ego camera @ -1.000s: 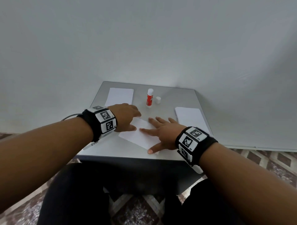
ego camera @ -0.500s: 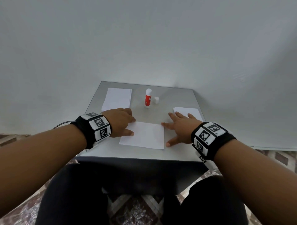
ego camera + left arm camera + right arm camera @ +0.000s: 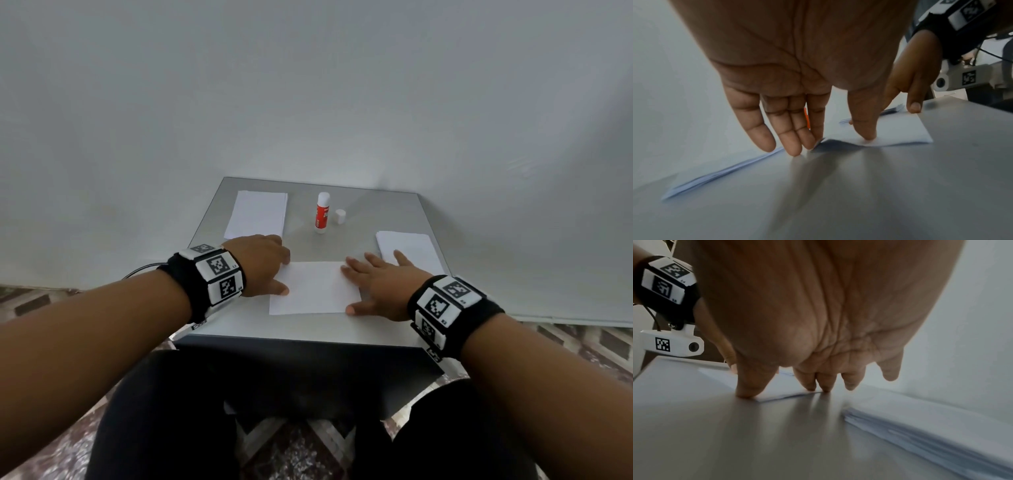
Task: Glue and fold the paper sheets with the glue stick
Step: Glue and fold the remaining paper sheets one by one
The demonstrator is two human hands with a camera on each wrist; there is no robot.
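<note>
A white paper sheet lies flat near the front of the grey table. My left hand rests on its left edge with straight fingers. In the left wrist view the thumb presses the sheet, whose near corner lifts slightly at the fingertips. My right hand lies flat on the right edge; its thumb and fingertips press the sheet down. A red and white glue stick stands uncapped at the back, its white cap beside it.
A stack of white sheets lies at the back left, just beyond my left hand. Another stack sits at the right edge, close to my right fingers and also seen as the stack. A white wall rises behind the table.
The sheet has turned from skewed to square with the table's front. My right hand slid from the sheet's middle to its right edge. The left hand stayed at the left edge.
</note>
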